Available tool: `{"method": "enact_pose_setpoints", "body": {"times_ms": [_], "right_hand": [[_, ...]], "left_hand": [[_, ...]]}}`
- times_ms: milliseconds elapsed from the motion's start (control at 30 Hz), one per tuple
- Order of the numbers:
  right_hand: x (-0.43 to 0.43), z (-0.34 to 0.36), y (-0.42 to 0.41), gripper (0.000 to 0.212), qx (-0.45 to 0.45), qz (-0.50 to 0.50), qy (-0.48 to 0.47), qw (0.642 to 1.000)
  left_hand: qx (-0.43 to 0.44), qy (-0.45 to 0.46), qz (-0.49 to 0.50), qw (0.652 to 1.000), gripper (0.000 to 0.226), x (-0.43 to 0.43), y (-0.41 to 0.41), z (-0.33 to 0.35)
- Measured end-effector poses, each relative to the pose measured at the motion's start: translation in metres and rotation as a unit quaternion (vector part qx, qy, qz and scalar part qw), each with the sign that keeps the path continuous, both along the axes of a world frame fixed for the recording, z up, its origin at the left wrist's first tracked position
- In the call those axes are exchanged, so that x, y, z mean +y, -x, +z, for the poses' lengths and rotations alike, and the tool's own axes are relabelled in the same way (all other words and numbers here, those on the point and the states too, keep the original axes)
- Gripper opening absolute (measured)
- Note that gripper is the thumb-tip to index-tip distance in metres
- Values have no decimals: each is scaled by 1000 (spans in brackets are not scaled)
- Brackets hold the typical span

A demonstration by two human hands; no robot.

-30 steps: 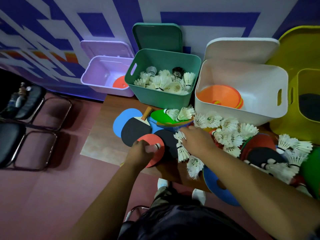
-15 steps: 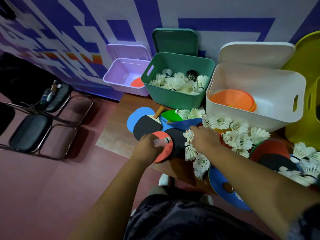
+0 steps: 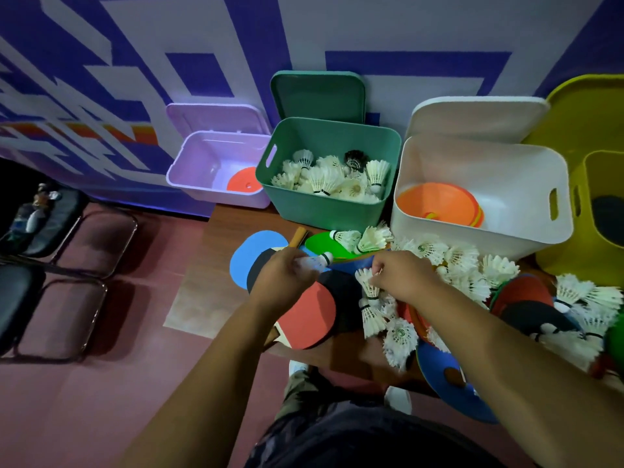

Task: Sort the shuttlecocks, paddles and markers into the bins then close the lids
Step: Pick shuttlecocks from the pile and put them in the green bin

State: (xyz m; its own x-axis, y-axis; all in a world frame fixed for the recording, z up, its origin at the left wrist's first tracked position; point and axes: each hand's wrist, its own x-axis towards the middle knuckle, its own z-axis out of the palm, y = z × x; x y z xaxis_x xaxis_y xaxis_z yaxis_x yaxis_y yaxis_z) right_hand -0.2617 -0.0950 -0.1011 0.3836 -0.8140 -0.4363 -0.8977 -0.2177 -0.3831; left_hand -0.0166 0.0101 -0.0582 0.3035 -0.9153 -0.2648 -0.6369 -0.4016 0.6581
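Note:
My left hand (image 3: pixel 285 276) holds a white shuttlecock (image 3: pixel 315 261) above the red paddle (image 3: pixel 309 317). My right hand (image 3: pixel 401 276) pinches another white shuttlecock (image 3: pixel 367 283) at the edge of the shuttlecock pile (image 3: pixel 466 271) on the wooden table (image 3: pixel 216 244). Behind them stands the green bin (image 3: pixel 324 207), holding several shuttlecocks. The white bin (image 3: pixel 506 184) holds orange disc markers (image 3: pixel 435 202). The lilac bin (image 3: pixel 202 163) holds one orange-red disc. Blue, black and green paddles lie under and around my hands.
Each bin's lid leans open against the wall behind it. A yellow bin (image 3: pixel 594 130) stands at the far right. Two black chairs (image 3: pixel 40 251) stand on the floor at left. More paddles and a blue disc (image 3: pixel 452 376) overhang the table's near edge.
My left hand has lifted a shuttlecock off the red paddle and risen toward the green bin. My right hand has closed on a shuttlecock in the pile.

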Motion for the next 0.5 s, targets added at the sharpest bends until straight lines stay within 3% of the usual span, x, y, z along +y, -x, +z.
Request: {"method": "enact_pose_setpoints", "body": {"times_ms": [100,200,300,400,500], "right_hand": [[-1,31,-6,18,-90,-32,-53,994],[-4,64,-16,19,-167,-54,-76,982],[-13,95,-31,18,-220,-89,-30,971],[-30,114,-46,14,-254,-149,52,954],[-51,121,-59,11,-231,-188,153,942]], "left_hand": [[51,28,11,998,20,-27,-15,16],[89,63,10,994,33,-60,-33,31],[111,85,14,990,50,-91,-51,45],[118,103,4,988,43,-118,-68,55],[108,121,-2,987,37,-141,-85,62]]}}
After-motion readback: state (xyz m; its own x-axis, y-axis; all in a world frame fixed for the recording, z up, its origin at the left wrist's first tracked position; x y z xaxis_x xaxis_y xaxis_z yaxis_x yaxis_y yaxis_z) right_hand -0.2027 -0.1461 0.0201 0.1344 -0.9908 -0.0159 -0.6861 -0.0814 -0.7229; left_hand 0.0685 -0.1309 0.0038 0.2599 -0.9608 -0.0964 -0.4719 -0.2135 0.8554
